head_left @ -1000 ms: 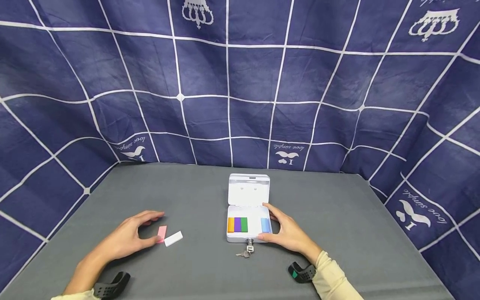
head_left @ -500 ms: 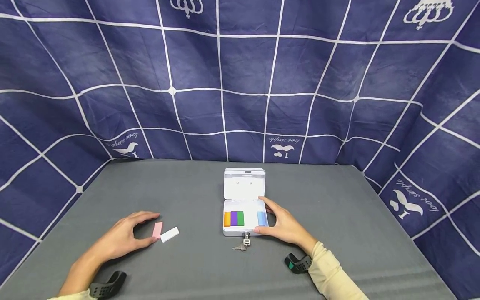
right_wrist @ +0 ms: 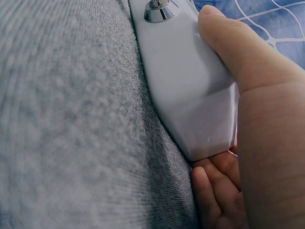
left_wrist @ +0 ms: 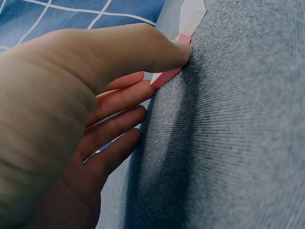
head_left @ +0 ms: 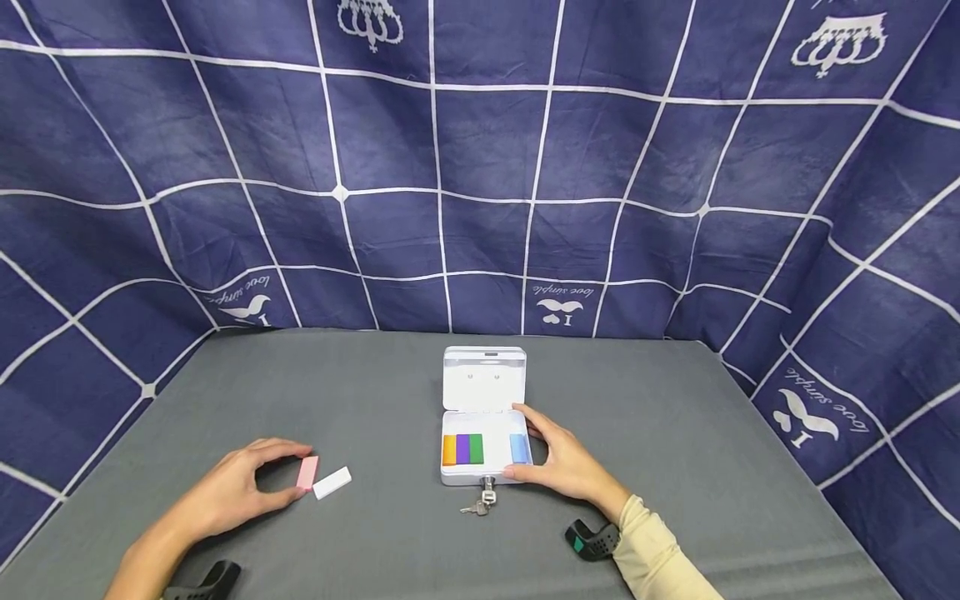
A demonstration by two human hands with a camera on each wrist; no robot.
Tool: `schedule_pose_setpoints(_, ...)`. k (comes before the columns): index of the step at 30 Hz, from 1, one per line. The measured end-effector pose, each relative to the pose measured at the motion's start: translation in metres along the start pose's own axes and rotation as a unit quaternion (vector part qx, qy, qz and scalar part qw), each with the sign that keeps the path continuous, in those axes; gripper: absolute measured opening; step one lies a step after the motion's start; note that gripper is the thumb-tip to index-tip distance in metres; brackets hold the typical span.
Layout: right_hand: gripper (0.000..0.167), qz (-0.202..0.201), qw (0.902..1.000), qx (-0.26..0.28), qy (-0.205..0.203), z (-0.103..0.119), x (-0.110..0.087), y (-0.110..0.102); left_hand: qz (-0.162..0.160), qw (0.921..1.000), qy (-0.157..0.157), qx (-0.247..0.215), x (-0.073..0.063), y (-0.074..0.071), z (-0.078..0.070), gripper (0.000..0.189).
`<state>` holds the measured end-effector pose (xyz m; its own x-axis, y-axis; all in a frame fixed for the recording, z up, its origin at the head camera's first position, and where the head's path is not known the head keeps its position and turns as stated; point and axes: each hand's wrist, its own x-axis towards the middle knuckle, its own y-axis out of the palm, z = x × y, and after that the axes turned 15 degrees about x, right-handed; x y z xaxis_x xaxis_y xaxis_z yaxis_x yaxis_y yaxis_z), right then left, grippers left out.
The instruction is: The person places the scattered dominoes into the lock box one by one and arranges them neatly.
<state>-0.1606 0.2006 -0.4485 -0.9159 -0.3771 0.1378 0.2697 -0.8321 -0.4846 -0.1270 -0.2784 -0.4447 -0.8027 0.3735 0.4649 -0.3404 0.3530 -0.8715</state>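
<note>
Thumb and forefinger of my left hand (head_left: 236, 492) pinch a small pink block (head_left: 307, 472) by its two ends on the table. In the left wrist view, the thumb covers part of the pink block (left_wrist: 167, 76). A white block (head_left: 332, 482) lies just right of it. My right hand (head_left: 566, 458) grips the right side of a white metal cash box (head_left: 497, 450), thumb at the front edge and fingers toward the back. The box's lid (head_left: 484, 387) stands raised. Inside lie orange (head_left: 449, 450), purple (head_left: 462, 449) and green (head_left: 476, 449) blocks at left, and light blue ones (head_left: 519, 448) at right.
Keys (head_left: 477, 506) hang from the lock at the box's front, also seen as a chrome lock (right_wrist: 159, 13) in the right wrist view. Grey cloth covers the table (head_left: 375, 550). A blue gridded curtain (head_left: 480, 233) closes off the back and sides.
My left forefinger has come down to the far end of the pink block, narrowing the gap to the thumb. My right hand stays on the box. The head view has shifted slightly.
</note>
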Motion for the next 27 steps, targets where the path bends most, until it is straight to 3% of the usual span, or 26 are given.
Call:
schedule_pose_setpoints(20,0.097,0.002,1.0000,-0.002,-0.003,0.0000,0.0010,-0.0007,-0.006,0.9999,0.008,-0.005,0.0018,-0.0018,-0.0010,0.049)
schedule_pose_setpoints(27,0.098,0.000,1.0000,-0.003,-0.001,0.0010,0.0005,-0.0002,0.001,0.9999,-0.006,-0.011,0.0026,-0.0037,-0.0033,0.047)
